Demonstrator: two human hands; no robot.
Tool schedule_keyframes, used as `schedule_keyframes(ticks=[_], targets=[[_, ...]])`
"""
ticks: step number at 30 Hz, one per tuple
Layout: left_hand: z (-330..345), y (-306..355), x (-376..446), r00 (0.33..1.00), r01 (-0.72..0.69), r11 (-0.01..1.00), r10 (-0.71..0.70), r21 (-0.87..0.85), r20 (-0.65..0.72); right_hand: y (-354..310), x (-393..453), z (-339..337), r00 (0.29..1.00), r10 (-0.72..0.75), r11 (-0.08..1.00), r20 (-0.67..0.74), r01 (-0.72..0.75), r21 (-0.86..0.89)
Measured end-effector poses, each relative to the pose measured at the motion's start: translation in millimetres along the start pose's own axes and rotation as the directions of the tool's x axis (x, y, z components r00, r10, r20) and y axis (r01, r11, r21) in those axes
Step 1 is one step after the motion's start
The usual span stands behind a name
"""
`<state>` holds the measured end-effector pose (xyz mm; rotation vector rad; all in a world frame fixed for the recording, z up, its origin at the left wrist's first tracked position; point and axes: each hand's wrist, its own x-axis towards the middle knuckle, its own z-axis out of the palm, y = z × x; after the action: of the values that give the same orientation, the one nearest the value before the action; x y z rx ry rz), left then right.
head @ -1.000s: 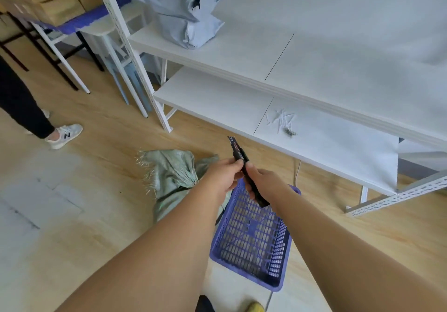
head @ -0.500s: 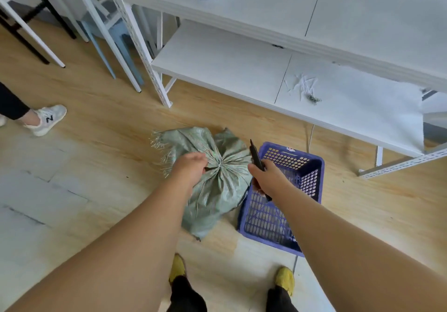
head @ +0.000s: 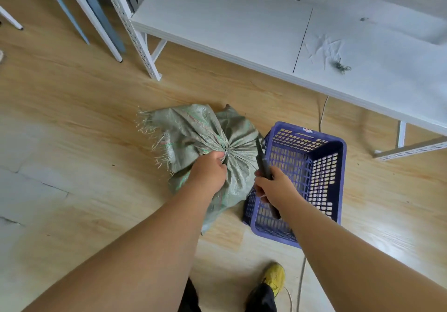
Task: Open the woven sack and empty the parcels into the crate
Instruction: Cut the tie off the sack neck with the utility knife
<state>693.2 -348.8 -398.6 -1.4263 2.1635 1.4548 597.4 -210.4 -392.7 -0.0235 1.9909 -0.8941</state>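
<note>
A grey-green woven sack (head: 193, 130) lies on the wooden floor, its neck gathered and tied with a frayed fringe at the left. My left hand (head: 209, 170) grips the bunched neck just below the tie. My right hand (head: 274, 187) holds a dark utility knife (head: 261, 159), its tip pointing up beside the sack's right side. An empty purple plastic crate (head: 314, 176) with a perforated wall stands right of the sack, touching it. No parcels show; the sack hides them.
A white shelf unit (head: 242, 28) runs across the back, with cut strings and scraps (head: 329, 53) on its lower board. White and blue chair legs (head: 96, 21) stand at the upper left. My yellow shoe (head: 274, 278) is below the crate. A thin cord (head: 323, 111) lies behind it.
My view has tilted down and closer to the floor. My left hand left the knife, reached down and took hold of the sack's tied neck. The right hand lowered the knife beside the sack.
</note>
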Motion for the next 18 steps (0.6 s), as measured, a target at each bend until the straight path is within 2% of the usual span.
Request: schedule_keyframes(ticks=[4, 7, 9, 12, 14, 18], targets=[[46, -20, 45, 0.996, -0.056, 0.974, 0.071, 0.221, -0.058, 19, 63, 14, 0.996, -0.084, 0.994, -0.010, 0.083, -0.071], [80, -40, 86, 0.967, -0.136, 0.928, 0.201, 0.347, -0.158, 37, 107, 30, 0.986, -0.161, 0.980, -0.044, 0.155, -0.128], [97, -57, 113, 0.911, -0.199, 0.865, 0.337, 0.461, -0.238, 48, 137, 41, 0.975, -0.217, 0.962, -0.057, 0.203, -0.181], [117, -83, 147, 0.772, -0.225, 0.787, 0.504, 0.574, -0.387, 60, 181, 57, 0.946, -0.313, 0.927, -0.080, 0.286, -0.243], [130, -100, 166, 0.692, -0.233, 0.770, 0.560, 0.594, -0.455, 62, 207, 68, 0.916, -0.385, 0.904, -0.115, 0.349, -0.248], [140, -125, 200, 0.612, -0.267, 0.748, 0.618, 0.607, -0.493, 59, 247, 89, 0.880, -0.461, 0.880, -0.115, 0.435, -0.192]])
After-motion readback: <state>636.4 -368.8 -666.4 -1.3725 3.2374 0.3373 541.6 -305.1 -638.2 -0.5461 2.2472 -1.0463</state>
